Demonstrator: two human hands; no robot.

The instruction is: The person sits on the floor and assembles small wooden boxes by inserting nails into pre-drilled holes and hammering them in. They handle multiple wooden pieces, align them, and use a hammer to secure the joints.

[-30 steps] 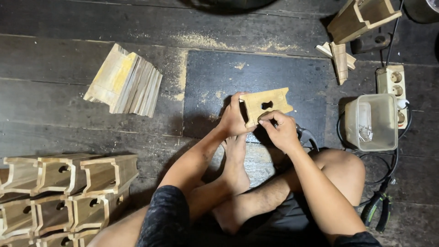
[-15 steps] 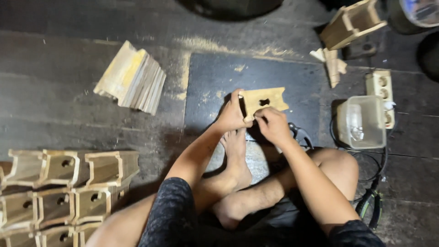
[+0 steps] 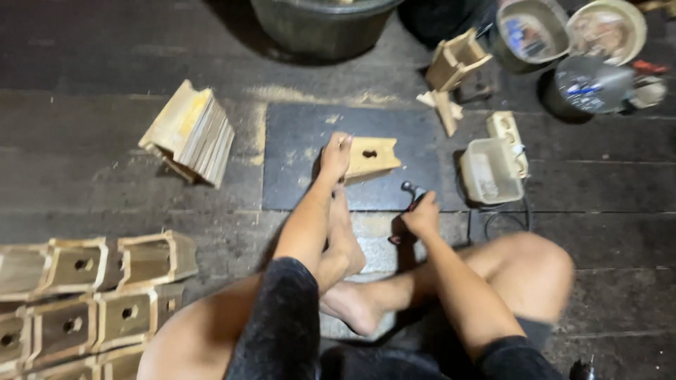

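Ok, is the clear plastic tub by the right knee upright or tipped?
Upright: the clear plastic tub sits on the wooden floor with its open rim facing up.

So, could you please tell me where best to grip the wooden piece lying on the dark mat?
Grip the wooden piece by its free right end, coming from the right: the left hand already covers its left end, and it lies flat on the dark mat.

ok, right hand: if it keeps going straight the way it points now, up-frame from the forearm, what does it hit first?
Probably the dark-handled tool already at its fingertips. The right hand points up-frame onto the dark mat; past the tool, that line looks free across the mat, though depth is unclear.
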